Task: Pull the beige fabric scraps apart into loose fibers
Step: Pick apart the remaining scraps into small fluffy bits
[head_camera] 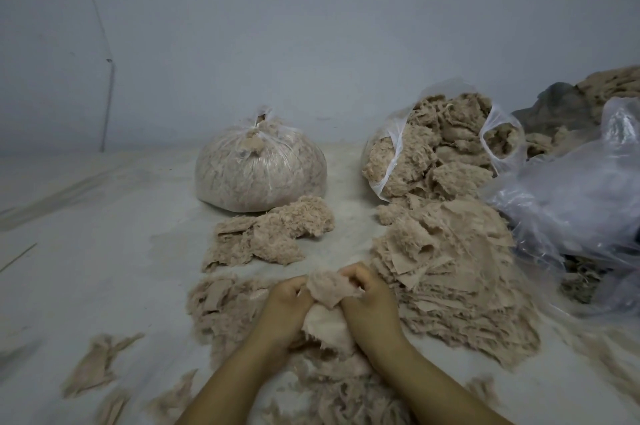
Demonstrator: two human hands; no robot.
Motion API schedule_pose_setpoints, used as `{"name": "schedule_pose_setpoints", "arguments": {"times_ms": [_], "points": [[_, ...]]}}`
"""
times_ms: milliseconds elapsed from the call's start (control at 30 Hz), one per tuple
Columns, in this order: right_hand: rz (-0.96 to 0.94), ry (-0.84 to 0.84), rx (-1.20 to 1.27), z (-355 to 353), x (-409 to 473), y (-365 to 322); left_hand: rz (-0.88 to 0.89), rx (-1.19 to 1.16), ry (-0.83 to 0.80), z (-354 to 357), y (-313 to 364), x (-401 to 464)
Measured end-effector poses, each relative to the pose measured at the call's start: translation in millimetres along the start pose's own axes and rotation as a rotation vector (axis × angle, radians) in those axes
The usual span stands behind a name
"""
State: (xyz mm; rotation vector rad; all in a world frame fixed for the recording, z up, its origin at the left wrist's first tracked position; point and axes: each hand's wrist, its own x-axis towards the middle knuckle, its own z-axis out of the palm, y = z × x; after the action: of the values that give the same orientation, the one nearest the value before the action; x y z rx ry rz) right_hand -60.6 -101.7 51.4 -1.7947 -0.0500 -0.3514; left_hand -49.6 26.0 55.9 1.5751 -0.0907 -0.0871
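Hands meet low in the middle: left hand (289, 300) and right hand (369, 300) both pinch one beige scrap (330, 289). Some fluffy fibers (294, 227) lie above them. A big scrap pile (446, 272) on the right still waits, so lots is left.

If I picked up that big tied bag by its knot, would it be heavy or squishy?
Probably squishy: the tied bag is thin clear plastic bulging round with fluffy fibers, so it should dent under fingers. Likely light for its size, since the filling looks airy. It sits wide and slumped on the floor, so it seems unlikely to roll.
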Motion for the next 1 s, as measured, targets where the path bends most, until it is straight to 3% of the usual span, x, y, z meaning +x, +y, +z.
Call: {"name": "schedule_pose_setpoints", "arguments": {"times_ms": [233, 333, 400, 533, 633, 733, 867, 1000], "points": [[0.132, 0.22, 0.28, -10, 21, -6, 0.187, 0.153, 0.276, -19, 1, 12], [0.156, 0.398, 0.317, -49, 55, -29, 0.313, 0.47, 0.488, -44, 5, 16], [0.132, 0.411, 0.093, -80, 80, -39, 0.377, 0.703, 0.524, -63, 3, 19], [0.134, 0.33, -0.667, -110, 91, -29, 0.185, 1.003, 0.289, -69, -10, 25], [-0.133, 0.38, -0.821, -91, 68, -23, 0.199, 1.068, 0.208, -61, -19, 27], [-0.315, 0.139, -0.633, -58, 44, -18, 0.25, 0.926, 0.239, -56, -22, 29], [-0.085, -0.305, -0.398, -13, 20, -14, 0.331, 0.521, 0.241, -43, -13, 21], [0.117, -0.364, -0.055, 9, 15, 2, 0.371, 0.403, 0.238, -34, -12, 17]]}}
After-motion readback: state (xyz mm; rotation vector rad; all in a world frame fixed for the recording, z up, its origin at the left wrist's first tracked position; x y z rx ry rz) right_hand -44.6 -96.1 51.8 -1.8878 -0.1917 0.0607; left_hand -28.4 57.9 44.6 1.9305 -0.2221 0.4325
